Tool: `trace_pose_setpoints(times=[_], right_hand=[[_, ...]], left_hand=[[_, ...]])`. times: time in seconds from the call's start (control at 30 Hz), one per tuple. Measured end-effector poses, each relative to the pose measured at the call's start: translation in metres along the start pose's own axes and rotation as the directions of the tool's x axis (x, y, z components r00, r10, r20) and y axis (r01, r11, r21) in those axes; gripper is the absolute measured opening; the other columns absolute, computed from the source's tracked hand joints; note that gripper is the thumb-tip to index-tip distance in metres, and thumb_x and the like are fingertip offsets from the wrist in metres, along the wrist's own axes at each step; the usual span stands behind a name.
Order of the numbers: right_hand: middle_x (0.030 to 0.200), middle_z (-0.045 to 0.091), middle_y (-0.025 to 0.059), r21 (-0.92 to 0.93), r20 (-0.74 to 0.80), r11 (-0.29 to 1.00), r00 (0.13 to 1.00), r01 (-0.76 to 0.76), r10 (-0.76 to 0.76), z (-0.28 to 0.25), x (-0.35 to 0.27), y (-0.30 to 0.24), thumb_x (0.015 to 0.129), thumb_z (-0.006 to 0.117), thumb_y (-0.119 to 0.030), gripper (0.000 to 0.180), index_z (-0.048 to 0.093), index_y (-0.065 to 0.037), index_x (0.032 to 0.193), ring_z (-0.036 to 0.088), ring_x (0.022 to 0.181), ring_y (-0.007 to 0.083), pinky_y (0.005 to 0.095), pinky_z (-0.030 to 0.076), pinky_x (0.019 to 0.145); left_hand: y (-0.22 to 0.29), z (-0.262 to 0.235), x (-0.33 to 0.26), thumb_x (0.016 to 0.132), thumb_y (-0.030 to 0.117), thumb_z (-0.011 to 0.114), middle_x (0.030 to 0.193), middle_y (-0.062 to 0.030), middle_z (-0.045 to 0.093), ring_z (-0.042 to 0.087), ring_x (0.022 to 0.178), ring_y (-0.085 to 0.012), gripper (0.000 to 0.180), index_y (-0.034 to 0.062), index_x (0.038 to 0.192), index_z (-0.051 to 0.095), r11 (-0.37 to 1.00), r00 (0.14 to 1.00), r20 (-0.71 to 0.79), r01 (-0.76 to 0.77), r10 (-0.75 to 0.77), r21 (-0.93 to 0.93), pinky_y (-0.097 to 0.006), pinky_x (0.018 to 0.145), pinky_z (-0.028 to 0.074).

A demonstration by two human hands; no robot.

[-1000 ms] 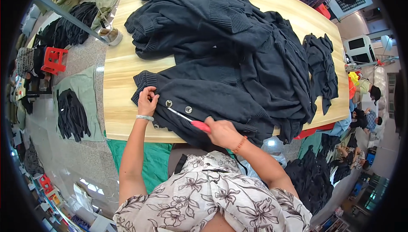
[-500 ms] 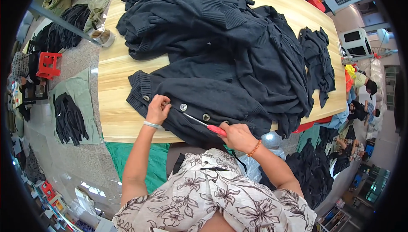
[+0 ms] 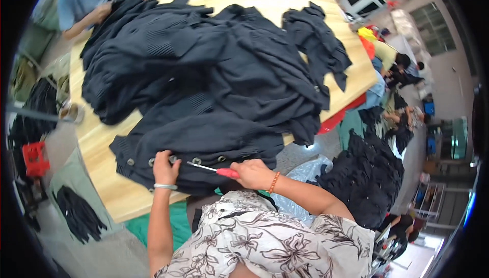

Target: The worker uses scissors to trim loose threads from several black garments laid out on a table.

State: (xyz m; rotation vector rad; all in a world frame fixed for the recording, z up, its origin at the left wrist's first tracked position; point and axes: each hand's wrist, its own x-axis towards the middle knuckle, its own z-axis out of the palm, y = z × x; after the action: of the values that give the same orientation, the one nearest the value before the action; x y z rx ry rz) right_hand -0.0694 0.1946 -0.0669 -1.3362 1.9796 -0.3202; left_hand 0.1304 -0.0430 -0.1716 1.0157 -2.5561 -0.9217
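A dark knit cardigan [image 3: 204, 130] with a row of round buttons lies along the table's near edge. My left hand [image 3: 165, 170] grips its buttoned border, thumb and fingers closed beside a button [image 3: 173, 159]. In my right hand [image 3: 253, 174] is a tool with a red handle [image 3: 227, 173] and a thin metal shaft [image 3: 202, 167]; its exact kind is unclear. The shaft's tip points left toward my left thumb, just under the button row. Another button [image 3: 221, 159] shows above the handle.
Dark knit garments [image 3: 153, 48] are heaped over the pale wooden table [image 3: 107, 176]. A person in a blue top [image 3: 84, 3] handles garments at the far left corner. More dark clothes [image 3: 356, 176] are piled at the right beside clear plastic [image 3: 300, 196]. A red stool [image 3: 35, 159] stands at the left.
The whole view has swung, bringing the person at the far left into sight. My left hand has shifted rightward along the buttons, and the tool's tip now lies close to my left thumb.
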Motion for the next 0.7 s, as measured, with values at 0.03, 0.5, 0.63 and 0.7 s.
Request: trace_pose_setpoints(times=[0.03, 0.5, 0.63, 0.7], right_hand=[[0.075, 0.065, 0.0204, 0.016, 0.05, 1.0, 0.999, -0.014, 0.014, -0.006, -0.002, -0.006, 0.091, 0.061, -0.027, 0.023, 0.06, -0.006, 0.098, 0.066, 0.078, 0.0379, 0.0488, 0.051, 0.07], [0.094, 0.068, 0.0133, 0.044, -0.102, 0.995, 0.99, -0.09, 0.095, -0.005, -0.05, 0.03, 0.087, 0.065, -0.022, 0.021, 0.06, -0.009, 0.103, 0.065, 0.093, 0.0329, 0.0456, 0.052, 0.078], [0.075, 0.067, 0.0162, -0.08, -0.005, 0.979, 0.982, -0.189, 0.189, -0.007, -0.064, 0.03, 0.086, 0.061, -0.023, 0.018, 0.059, -0.007, 0.093, 0.068, 0.077, 0.0364, 0.0498, 0.052, 0.067], [0.074, 0.067, 0.0186, 0.024, 0.021, 0.988, 0.988, -0.153, 0.152, -0.003, -0.058, 0.025, 0.086, 0.061, -0.024, 0.019, 0.061, -0.005, 0.088, 0.068, 0.075, 0.036, 0.05, 0.052, 0.065]], left_hand=[[-0.005, -0.003, 0.003, 0.071, 0.005, 0.079, 0.077, -0.01, 0.058, 0.058, 0.069, -0.0261, 0.032, 0.0038, 0.098, 0.062, 0.976, 0.982, 0.083, 0.182, -0.172, -0.123, -0.037, 0.067, 0.049], [0.086, 0.017, 0.009, 0.071, 0.017, 0.079, 0.095, -0.0102, 0.058, 0.055, 0.091, -0.0309, 0.033, 0.0073, 0.099, 0.064, 0.937, 0.945, 0.078, -0.326, 0.318, 0.124, -0.042, 0.079, 0.043], [0.079, 0.033, 0.012, 0.071, 0.007, 0.072, 0.083, -0.0144, 0.054, 0.056, 0.081, -0.0358, 0.019, 0.0062, 0.084, 0.058, 0.926, 0.917, 0.144, -0.377, 0.371, 0.018, -0.046, 0.071, 0.045], [0.065, 0.035, 0.007, 0.071, 0.006, 0.072, 0.079, -0.0133, 0.053, 0.056, 0.079, -0.0353, 0.017, 0.0075, 0.08, 0.058, 0.932, 0.915, 0.193, -0.362, 0.354, 0.006, -0.046, 0.069, 0.045]])
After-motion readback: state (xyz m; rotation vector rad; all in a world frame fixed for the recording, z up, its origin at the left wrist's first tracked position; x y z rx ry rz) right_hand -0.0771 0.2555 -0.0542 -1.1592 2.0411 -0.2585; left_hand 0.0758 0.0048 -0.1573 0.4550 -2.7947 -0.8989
